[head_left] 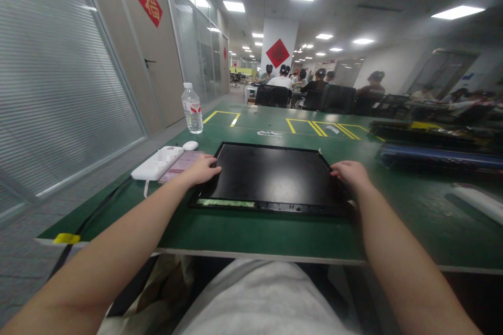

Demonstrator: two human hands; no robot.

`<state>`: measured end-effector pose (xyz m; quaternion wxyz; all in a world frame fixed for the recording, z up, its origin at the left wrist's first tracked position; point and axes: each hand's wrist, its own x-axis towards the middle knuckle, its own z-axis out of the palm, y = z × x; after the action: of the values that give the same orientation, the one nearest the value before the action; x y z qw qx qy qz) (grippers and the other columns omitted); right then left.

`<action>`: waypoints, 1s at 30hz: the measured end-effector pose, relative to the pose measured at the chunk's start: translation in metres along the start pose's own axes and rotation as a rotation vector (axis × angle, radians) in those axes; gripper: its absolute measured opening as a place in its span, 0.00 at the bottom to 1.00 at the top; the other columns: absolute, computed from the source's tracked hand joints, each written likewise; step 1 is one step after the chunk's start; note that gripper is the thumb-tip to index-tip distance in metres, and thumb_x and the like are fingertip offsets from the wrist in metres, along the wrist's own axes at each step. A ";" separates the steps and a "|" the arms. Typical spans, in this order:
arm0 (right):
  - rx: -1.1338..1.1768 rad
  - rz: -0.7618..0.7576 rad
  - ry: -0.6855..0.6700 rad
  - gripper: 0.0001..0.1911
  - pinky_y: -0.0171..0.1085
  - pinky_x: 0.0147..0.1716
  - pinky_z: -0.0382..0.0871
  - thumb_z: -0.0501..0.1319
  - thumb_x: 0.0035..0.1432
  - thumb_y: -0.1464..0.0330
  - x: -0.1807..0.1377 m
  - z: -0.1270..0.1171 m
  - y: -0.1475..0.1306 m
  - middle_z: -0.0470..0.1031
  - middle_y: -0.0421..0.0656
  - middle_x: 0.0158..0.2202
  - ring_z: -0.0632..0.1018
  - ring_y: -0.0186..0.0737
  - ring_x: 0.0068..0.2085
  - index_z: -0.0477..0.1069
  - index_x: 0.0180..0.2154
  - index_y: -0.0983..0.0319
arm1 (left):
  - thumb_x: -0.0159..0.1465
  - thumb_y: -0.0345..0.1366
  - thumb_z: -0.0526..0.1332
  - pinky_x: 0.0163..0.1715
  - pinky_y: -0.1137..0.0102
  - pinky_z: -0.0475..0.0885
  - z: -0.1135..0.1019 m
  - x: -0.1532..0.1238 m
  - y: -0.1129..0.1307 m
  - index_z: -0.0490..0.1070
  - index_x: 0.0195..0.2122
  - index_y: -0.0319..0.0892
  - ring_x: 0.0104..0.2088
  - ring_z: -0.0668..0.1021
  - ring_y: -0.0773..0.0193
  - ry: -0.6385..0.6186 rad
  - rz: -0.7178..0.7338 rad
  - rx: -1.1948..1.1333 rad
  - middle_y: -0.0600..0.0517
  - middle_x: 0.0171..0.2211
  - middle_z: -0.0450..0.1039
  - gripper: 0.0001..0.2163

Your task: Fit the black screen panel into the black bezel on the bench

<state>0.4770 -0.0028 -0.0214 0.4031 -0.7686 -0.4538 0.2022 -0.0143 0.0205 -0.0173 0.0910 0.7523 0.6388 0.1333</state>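
Observation:
A black LCD screen panel [275,172] lies face up on the green table, in a thin dark frame. A green circuit strip [226,203] runs along the left part of its near edge. My left hand [202,169] is at the panel's left edge, thumb and fingers closed on the rim. At the opposite side, my right hand [351,174] pinches the right edge, its lower fingers partly hidden. A small pale tab [319,151] sticks up at the far right corner.
Left of the panel are a white power bank [157,163], a pinkish phone [178,167], a white earbud-like case [190,145] and a water bottle [192,110]. Dark and blue panels [432,156] are stacked at right, near a white bar [481,201]. People sit beyond the table [259,241].

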 end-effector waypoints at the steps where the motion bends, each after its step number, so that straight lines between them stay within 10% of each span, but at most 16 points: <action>1: -0.006 0.000 0.002 0.10 0.35 0.27 0.70 0.63 0.50 0.67 -0.001 0.000 -0.001 0.83 0.47 0.29 0.77 0.37 0.25 0.81 0.34 0.63 | 0.64 0.45 0.56 0.66 0.62 0.61 0.001 0.000 0.001 0.74 0.58 0.33 0.64 0.70 0.46 -0.003 0.005 0.024 0.36 0.64 0.67 0.27; 17: -0.065 -0.001 0.017 0.08 0.36 0.30 0.71 0.64 0.50 0.66 -0.005 -0.002 -0.007 0.83 0.46 0.28 0.77 0.39 0.27 0.80 0.31 0.61 | 0.70 0.37 0.52 0.67 0.52 0.58 0.005 -0.015 0.027 0.66 0.66 0.36 0.68 0.64 0.43 0.056 0.011 0.274 0.32 0.68 0.60 0.24; 22: -0.079 -0.001 0.015 0.08 0.37 0.32 0.71 0.64 0.51 0.65 -0.004 -0.001 -0.005 0.83 0.45 0.29 0.78 0.39 0.28 0.81 0.32 0.60 | 0.70 0.41 0.52 0.64 0.29 0.47 -0.001 -0.020 0.030 0.63 0.68 0.45 0.70 0.58 0.36 0.054 -0.098 0.238 0.34 0.71 0.54 0.25; 30: -0.086 -0.015 0.012 0.09 0.36 0.32 0.72 0.64 0.52 0.65 -0.004 0.000 -0.004 0.83 0.46 0.29 0.79 0.40 0.29 0.81 0.34 0.61 | 0.67 0.52 0.56 0.62 0.26 0.45 -0.011 -0.014 0.014 0.63 0.69 0.47 0.69 0.58 0.29 0.034 -0.072 0.202 0.33 0.72 0.51 0.31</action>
<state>0.4729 -0.0053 -0.0179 0.3740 -0.7829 -0.4653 0.1750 -0.0062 0.0042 -0.0041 0.0087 0.7317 0.6771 0.0777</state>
